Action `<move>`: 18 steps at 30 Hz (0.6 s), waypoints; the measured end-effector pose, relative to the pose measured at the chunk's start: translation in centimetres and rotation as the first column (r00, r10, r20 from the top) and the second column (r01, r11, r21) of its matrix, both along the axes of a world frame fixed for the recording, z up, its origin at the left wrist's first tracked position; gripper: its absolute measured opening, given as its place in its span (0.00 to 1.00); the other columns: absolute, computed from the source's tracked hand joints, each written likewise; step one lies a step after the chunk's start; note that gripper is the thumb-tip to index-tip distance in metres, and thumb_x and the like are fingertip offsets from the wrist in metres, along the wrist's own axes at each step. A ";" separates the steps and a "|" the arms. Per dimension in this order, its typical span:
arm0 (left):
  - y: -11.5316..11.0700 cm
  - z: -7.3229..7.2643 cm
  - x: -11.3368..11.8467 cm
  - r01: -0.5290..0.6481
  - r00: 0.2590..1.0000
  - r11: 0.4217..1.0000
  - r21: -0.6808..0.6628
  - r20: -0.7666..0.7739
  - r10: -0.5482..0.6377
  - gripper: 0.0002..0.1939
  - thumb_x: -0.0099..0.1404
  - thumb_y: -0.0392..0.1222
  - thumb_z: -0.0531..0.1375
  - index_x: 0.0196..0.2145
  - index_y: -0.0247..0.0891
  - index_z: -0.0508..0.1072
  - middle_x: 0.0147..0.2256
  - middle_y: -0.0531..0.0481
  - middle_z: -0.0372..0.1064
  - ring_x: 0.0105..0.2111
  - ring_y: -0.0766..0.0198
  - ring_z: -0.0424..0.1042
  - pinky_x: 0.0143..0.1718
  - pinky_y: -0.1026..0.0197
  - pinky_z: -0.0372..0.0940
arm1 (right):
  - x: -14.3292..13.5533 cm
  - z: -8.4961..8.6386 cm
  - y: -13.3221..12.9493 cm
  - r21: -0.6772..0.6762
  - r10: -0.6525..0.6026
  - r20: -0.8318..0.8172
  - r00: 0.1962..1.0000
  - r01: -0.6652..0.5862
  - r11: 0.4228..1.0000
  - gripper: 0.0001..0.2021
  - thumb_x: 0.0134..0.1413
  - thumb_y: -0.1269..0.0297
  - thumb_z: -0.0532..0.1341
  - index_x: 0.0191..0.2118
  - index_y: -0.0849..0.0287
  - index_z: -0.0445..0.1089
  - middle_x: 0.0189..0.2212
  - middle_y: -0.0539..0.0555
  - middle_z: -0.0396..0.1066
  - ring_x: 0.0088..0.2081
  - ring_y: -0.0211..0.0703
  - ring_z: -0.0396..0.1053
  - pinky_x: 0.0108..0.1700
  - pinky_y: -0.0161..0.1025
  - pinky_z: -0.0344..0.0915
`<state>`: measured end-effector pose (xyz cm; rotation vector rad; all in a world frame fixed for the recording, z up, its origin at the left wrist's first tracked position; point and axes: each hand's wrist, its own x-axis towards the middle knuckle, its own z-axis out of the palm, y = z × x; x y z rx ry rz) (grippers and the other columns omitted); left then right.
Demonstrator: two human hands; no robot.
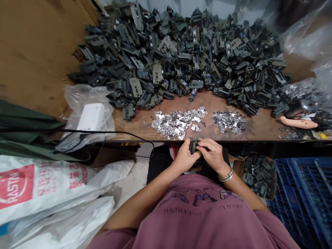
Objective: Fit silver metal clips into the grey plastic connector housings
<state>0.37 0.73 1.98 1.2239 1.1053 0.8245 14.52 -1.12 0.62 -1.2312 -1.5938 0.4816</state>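
Note:
My left hand (184, 157) is wrapped round a dark grey-green metal part (192, 146) just in front of the table's edge. Beside it my right hand (213, 154), with a silver bangle at the wrist, has its fingers pinched at the right side of that part. Anything small between those fingertips is too hidden to name. Beyond my hands, a pile of shiny small metal pieces (177, 122) lies on the wooden table (138, 129), and a smaller pile (229, 121) sits to its right. A big heap of similar dark parts (160, 58) fills the table's back.
A white box (91, 117) in clear plastic stands at the left, with a black cable crossing toward the middle. White sacks (57, 186) lie lower left. A carton of dark parts (259, 176) and blue plastic crates (303, 193) are lower right. A flesh-coloured handle (298, 122) lies at right.

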 end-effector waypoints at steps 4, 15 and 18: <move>-0.2 -0.7 -0.1 0.014 0.999 0.999 0.040 -0.032 -0.013 0.13 0.50 0.35 0.62 0.33 0.39 0.62 0.29 0.56 0.59 0.30 0.66 0.60 0.33 0.64 0.57 | 0.1 -0.2 -0.1 0.004 -0.016 0.045 0.999 0.016 1.000 0.06 0.59 0.65 0.62 0.33 0.54 0.76 0.31 0.53 0.77 0.34 0.42 0.75 0.40 0.41 0.73; -0.5 1.2 -1.2 0.221 0.886 0.963 0.154 -0.445 -0.132 0.16 0.53 0.37 0.61 0.33 0.42 0.55 0.30 0.54 0.59 0.29 0.64 0.61 0.31 0.60 0.57 | 0.2 -0.4 -0.5 0.160 0.118 0.153 0.981 -0.142 0.977 0.07 0.61 0.71 0.60 0.38 0.56 0.77 0.33 0.55 0.78 0.35 0.40 0.76 0.37 0.38 0.75; -0.5 1.8 -1.5 0.262 0.892 0.931 0.255 -0.433 -0.133 0.21 0.53 0.46 0.66 0.38 0.40 0.59 0.36 0.50 0.64 0.35 0.59 0.66 0.36 0.56 0.63 | 0.6 0.3 -0.8 0.109 0.126 0.045 0.991 -0.130 0.985 0.07 0.59 0.70 0.63 0.41 0.54 0.77 0.36 0.55 0.78 0.38 0.42 0.77 0.40 0.40 0.76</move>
